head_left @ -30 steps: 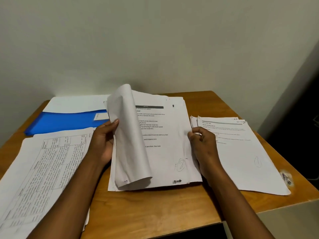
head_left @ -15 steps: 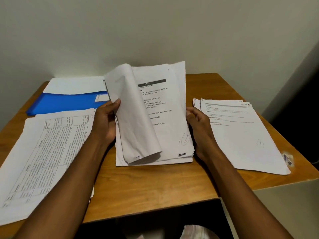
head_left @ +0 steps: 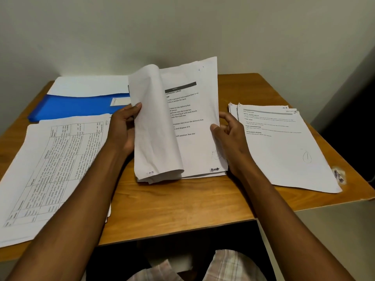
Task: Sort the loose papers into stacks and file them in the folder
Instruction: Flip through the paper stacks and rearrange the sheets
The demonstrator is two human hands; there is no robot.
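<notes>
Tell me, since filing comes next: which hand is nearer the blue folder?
Left. The left hand holds the middle stack's left edge, just beside the blue folder; the right hand is across the stack, farther away.

Folder behind left stack, beside middle stack.

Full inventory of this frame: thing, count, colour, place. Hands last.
held sheaf of papers: one, white, printed, table centre, tilted up, front sheets curled over to the left
table-printed sheets: one pile, white, left
text sheets: one pile, white, right
folder: one, blue, white label, back left
blank sheet: white, behind folder
table: one, brown wood
wall: pale
left hand: grip on curled sheets
right hand: grip on sheaf's right edge
</notes>
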